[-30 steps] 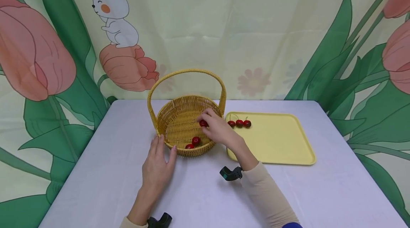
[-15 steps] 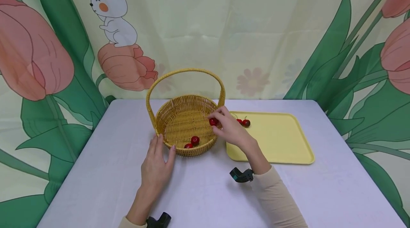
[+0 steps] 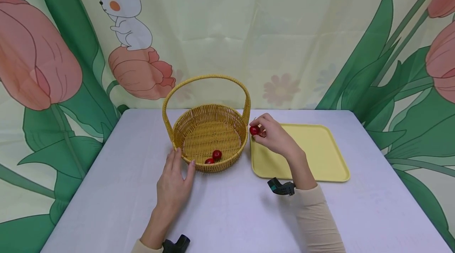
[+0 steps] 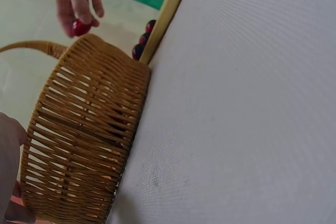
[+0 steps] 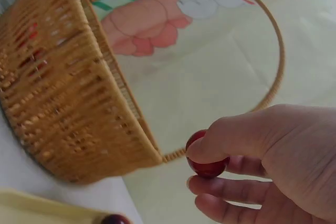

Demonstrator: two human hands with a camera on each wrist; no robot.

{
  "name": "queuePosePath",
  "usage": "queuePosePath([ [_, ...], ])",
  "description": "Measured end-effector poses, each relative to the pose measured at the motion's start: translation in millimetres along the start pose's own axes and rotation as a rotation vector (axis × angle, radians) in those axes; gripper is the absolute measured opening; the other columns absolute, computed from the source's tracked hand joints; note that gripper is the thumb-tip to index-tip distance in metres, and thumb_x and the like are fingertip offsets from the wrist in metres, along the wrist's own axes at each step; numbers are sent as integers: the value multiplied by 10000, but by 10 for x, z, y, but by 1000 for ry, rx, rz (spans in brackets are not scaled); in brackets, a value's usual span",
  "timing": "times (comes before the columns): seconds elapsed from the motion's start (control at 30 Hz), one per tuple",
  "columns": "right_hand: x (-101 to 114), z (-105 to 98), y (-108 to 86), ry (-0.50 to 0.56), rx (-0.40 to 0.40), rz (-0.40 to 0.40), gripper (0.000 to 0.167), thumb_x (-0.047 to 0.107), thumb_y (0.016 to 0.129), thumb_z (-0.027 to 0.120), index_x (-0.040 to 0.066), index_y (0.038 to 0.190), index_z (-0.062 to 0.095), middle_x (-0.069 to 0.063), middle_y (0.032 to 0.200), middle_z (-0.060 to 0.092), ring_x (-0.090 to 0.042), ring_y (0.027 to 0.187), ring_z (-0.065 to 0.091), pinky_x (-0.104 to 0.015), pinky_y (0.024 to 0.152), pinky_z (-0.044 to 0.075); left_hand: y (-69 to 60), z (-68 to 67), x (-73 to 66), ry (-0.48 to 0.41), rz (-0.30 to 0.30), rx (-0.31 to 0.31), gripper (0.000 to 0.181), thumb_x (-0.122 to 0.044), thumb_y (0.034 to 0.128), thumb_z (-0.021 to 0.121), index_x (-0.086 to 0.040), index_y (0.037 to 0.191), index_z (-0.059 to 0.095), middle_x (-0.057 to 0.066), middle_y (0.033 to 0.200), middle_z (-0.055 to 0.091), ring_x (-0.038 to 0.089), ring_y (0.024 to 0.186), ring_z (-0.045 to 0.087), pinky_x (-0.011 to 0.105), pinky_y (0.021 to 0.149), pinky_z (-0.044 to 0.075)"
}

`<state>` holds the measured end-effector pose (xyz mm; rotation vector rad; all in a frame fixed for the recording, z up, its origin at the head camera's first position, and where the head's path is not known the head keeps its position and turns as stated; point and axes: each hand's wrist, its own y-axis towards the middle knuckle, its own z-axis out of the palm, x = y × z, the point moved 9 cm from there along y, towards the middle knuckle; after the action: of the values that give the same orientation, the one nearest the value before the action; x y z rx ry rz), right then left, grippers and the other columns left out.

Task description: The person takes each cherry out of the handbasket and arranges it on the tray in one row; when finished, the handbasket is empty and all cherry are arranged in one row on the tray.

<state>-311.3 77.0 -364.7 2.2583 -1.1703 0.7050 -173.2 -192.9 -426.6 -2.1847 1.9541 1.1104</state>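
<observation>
My right hand (image 3: 279,138) pinches a dark red cherry (image 3: 254,130) between thumb and fingers, just right of the wicker basket (image 3: 209,111) and over the tray's left edge. In the right wrist view the held cherry (image 5: 211,169) shows below my thumb, near the basket's handle. My left hand (image 3: 174,185) rests with extended fingers on the basket's front left rim. Two cherries (image 3: 217,155) lie inside the basket near its front. Three more cherries (image 4: 144,39) sit in a row at the tray's edge in the left wrist view; my right hand mostly hides them in the head view.
A yellow rectangular tray (image 3: 305,154) lies right of the basket on the white-covered table (image 3: 227,217). The basket's tall arched handle (image 3: 206,77) stands upright. Behind the table hangs a curtain (image 3: 302,39) printed with tulips and a rabbit.
My right hand has moved right with the cherry, from inside the basket, across its right rim, to the tray's left edge. My left hand has stayed at the rim.
</observation>
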Motion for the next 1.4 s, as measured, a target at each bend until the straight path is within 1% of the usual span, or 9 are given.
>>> queuePosePath([
  [0.17,-236,-149,-30,-1,-26,81,321,17,888,656,13,1208,639,-157,1188,528,-295,1000,631,-362,809,568,4,1,-7,1,0,2,683,-428,998,561,57,1465,449,292,1510,443,461,1376,471,599,964,509],
  [0.37,-559,-244,-61,-19,-41,181,347,36,916,652,2,1258,600,-175,1243,522,-337,1056,638,-410,843,578,6,17,5,4,-2,3,689,-436,997,560,52,1470,446,292,1506,448,456,1378,471,596,955,513],
  [0.57,-850,-303,-119,-47,-55,253,358,56,929,631,-27,1273,580,-209,1239,522,-351,1042,611,-423,862,532,-5,22,17,4,-5,2,692,-439,994,563,53,1468,447,293,1506,448,462,1374,473,596,972,502],
  [0.73,-1059,-322,-173,-70,-58,310,358,45,929,627,-47,1272,581,-234,1227,515,-342,1002,574,-404,842,509,-7,23,11,2,-3,3,691,-437,995,562,54,1467,447,295,1504,449,463,1373,475,604,957,510],
  [0.87,-1169,-300,-200,-73,-46,357,362,29,931,625,-57,1278,576,-247,1239,503,-349,1005,549,-416,856,506,-3,24,13,5,-12,13,694,-443,997,554,50,1472,441,293,1509,444,457,1384,464,602,966,506],
  [1.03,-1310,-250,-192,-91,-30,376,365,28,930,625,-73,1277,577,-273,1253,511,-368,1026,562,-460,900,507,-1,23,13,5,-14,15,692,-439,996,557,49,1472,441,296,1506,445,462,1380,465,603,971,502],
  [1.13,-1375,-227,-191,-105,-29,376,354,28,930,629,-81,1263,583,-284,1251,541,-363,1013,578,-467,900,504,-1,19,11,4,-12,10,687,-434,994,563,50,1469,447,298,1498,454,465,1374,472,603,972,501],
  [1.27,-1434,-203,-195,-113,-30,387,347,32,925,636,-81,1250,586,-279,1237,573,-353,1002,574,-476,901,493,1,18,7,3,-10,7,684,-431,993,566,50,1466,450,300,1491,462,464,1372,474,604,966,503],
  [1.4,-1462,-165,-199,-103,-16,411,360,39,927,639,-79,1261,573,-272,1233,569,-352,1013,546,-486,914,482,0,20,4,4,-8,4,684,-427,992,570,52,1465,451,302,1489,463,465,1371,474,603,961,505],
])
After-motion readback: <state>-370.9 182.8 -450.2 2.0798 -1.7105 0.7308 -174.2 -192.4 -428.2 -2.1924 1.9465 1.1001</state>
